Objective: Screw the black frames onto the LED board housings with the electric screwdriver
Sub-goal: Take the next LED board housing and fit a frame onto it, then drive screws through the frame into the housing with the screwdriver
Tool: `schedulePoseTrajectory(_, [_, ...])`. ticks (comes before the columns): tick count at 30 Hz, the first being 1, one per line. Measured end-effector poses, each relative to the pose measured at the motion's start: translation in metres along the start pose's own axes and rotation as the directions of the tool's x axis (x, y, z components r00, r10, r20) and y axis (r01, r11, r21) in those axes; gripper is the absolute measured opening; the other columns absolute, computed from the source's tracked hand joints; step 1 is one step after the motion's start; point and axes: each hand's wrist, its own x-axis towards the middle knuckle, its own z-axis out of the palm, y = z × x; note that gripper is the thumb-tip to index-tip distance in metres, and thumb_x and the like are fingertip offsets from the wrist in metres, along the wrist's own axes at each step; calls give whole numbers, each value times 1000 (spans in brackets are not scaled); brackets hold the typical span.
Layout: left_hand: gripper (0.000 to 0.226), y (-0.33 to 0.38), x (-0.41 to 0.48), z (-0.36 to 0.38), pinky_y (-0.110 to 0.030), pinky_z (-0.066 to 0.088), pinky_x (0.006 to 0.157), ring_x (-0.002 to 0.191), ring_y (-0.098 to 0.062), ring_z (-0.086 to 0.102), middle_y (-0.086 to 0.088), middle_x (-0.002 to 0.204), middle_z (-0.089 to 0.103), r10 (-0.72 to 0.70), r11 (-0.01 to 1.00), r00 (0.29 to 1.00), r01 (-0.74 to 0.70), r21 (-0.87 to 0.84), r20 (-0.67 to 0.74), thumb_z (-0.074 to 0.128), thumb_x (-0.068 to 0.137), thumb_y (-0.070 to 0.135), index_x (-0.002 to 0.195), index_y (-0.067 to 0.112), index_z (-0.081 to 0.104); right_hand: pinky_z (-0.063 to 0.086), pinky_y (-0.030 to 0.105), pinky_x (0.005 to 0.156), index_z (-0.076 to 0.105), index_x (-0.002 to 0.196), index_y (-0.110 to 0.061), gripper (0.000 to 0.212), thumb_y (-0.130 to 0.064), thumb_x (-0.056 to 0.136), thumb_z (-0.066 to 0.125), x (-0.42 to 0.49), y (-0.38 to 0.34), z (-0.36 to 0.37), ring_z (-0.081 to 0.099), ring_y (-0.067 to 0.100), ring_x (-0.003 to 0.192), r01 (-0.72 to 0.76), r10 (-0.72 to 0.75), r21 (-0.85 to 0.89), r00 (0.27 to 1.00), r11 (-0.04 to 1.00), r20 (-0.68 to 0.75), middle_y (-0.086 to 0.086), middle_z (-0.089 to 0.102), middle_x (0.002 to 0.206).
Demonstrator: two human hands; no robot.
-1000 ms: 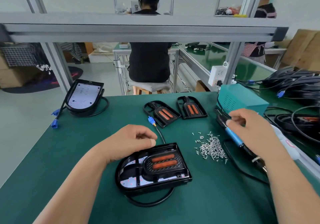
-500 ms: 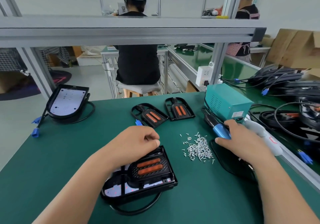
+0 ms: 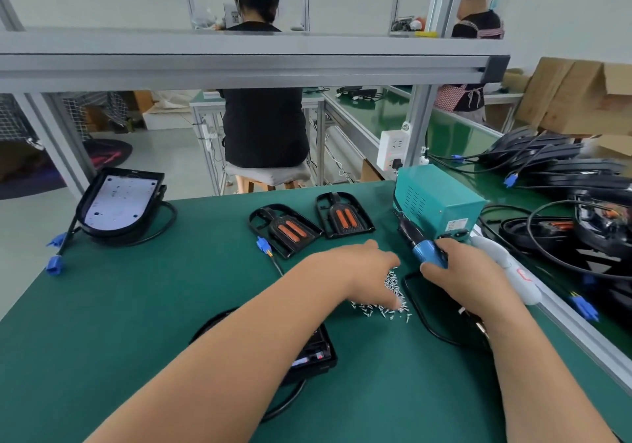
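Note:
My left hand (image 3: 366,271) reaches over the pile of small silver screws (image 3: 388,300) on the green table, fingers spread and touching them. My right hand (image 3: 461,278) grips the blue-and-black electric screwdriver (image 3: 422,247), which lies pointing away toward the teal box. The housing with its black frame (image 3: 314,357) sits under my left forearm, mostly hidden. Two loose black frames with orange inserts (image 3: 285,228) (image 3: 343,216) lie further back. Another housing with a bare white LED board (image 3: 118,203) stands at the far left.
A teal power supply box (image 3: 437,199) stands right of the frames. Black cable (image 3: 427,323) loops beside the screws. More housings and cables (image 3: 581,210) pile up on the right bench behind an aluminium rail (image 3: 581,336). Two people work beyond the shelf.
My left hand left the frame on the housing and moved right onto the screw pile. My right hand slid up the screwdriver's grip. The view shifted, so the housing now sits lower.

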Motion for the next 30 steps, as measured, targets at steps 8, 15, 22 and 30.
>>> schedulePoseTrajectory(8, [72, 2, 20, 1, -47, 52, 101, 121, -32, 57, -6, 140, 45, -30, 998, 999, 29, 51, 25, 74, 90, 58, 153, 33, 48, 39, 33, 53, 55, 85, -24, 21, -39, 91, 68, 4, 5, 1, 61, 15, 65, 2, -2, 49, 1000, 999, -7, -6, 63, 71])
schedulePoseTrajectory(15, [17, 13, 22, 6, -38, 52, 71, 85, -32, 61, -11, 92, 67, -22, 998, 999, 25, 63, -41, 71, 95, 23, 96, 8, 64, 51, 40, 61, 54, 83, -22, 22, -38, 91, 67, 5, 5, 1, 61, 20, 68, 20, -19, 78, 1000, 997, -16, -2, 62, 71])
schedulePoseTrajectory(22, [23, 24, 19, 5, -28, 46, 52, 59, -27, 61, -7, 58, 60, -78, 997, 996, 78, 7, -36, 58, 89, 8, 66, 10, 54, 56, 45, 67, 58, 88, -21, 20, -37, 90, 69, 5, 5, -1, 63, 25, 68, 5, -2, 141, 1000, 990, -17, 1, 64, 71])
schedulePoseTrajectory(30, [21, 29, 20, 8, -26, 49, 52, 55, -22, 62, -3, 52, 61, -128, 989, 991, 125, -84, -36, 58, 88, 5, 68, 10, 57, 44, 38, 55, 57, 81, -20, 20, -34, 88, 70, 7, 9, 0, 56, 24, 56, -19, 21, 292, 1000, 956, -4, 1, 59, 63])
